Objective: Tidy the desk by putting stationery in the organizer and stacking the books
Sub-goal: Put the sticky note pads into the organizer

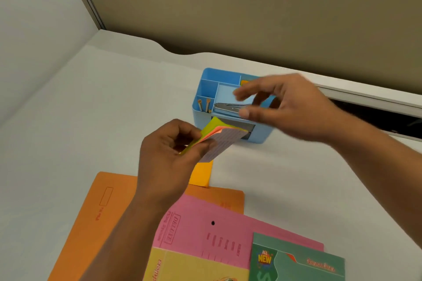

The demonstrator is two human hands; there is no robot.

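A stack of coloured notes is pinched in the grip of the left hand, just before the blue organizer. It is judged light and floppy, and is best held across all sheets. The right hand is held released above the organizer. "DELUXE" is read on the pink folder, "ALL NEW" on the green book.

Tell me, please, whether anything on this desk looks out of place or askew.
Yes. The orange folder, pink folder and green book lie fanned at different angles, not squared into a stack. An orange note pad lies loose in front of the blue organizer, not in it.
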